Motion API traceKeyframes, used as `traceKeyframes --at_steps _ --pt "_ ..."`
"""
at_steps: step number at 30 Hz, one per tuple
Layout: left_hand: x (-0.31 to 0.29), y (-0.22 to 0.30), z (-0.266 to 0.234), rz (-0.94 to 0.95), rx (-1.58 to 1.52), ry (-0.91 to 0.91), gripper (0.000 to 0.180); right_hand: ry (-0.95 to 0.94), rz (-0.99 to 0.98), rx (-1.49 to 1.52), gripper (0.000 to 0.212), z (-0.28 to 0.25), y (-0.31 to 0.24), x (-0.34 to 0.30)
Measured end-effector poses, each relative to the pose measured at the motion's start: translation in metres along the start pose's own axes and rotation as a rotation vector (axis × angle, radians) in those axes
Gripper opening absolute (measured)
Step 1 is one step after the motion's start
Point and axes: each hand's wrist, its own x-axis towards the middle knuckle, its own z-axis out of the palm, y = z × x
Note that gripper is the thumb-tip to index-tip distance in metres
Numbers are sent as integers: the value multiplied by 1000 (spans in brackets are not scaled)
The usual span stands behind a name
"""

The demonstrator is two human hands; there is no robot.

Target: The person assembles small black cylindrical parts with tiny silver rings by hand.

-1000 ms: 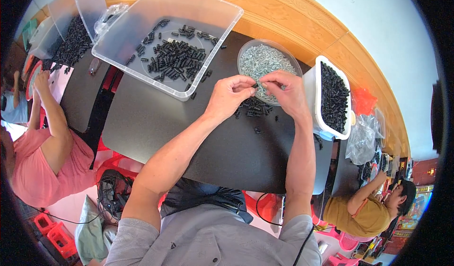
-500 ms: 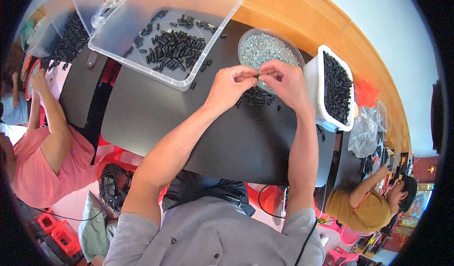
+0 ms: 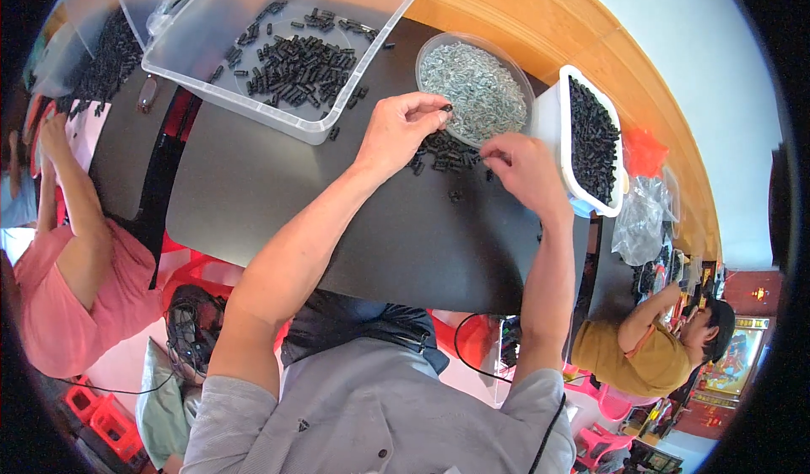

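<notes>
My left hand (image 3: 398, 133) pinches a small black plastic piece (image 3: 446, 108) between thumb and fingertips, at the left rim of a round clear tub (image 3: 530, 94) full of small silvery metal parts (image 3: 472, 86). Beside the tub's near right rim, my right hand (image 3: 521, 169) is held with its fingers curled and the tips drawn together. What it holds, if anything, is too small to make out. Between and below the hands, a loose pile of black plastic pieces (image 3: 451, 153) lies on the dark table (image 3: 354, 238), partly hidden by my left hand.
A large clear bin (image 3: 245, 111) with black pieces (image 3: 305, 67) stands at the far left. To the right is a white container (image 3: 567, 137) heaped with black pieces (image 3: 594, 141), near plastic bags (image 3: 641, 221). People in pink (image 3: 84, 297) and mustard (image 3: 633, 360) clothes sit at either side.
My hands have parted from their shared pinch. The left keeps a black piece, while the right has moved down and toward the table. The whole view has shifted slightly.
</notes>
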Motion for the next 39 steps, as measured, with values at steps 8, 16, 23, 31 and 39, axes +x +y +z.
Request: traceKeyframes --at_steps 8,16,23,31,39 --pt "0 -4 3 1 -44 -8 26 148 6 111 13 36 -17 -13" --pt "1 -5 1 6 -48 5 27 124 -10 -2 11 45 -12 -12" --pt "0 -3 4 5 30 -14 24 130 -10 -61 10 49 -9 -13" --pt "0 -7 5 1 22 -62 24 208 80 208 10 24 -15 -6" --pt "-1 -4 3 -38 -117 -66 25 259 10 463 14 -3 -24 43"
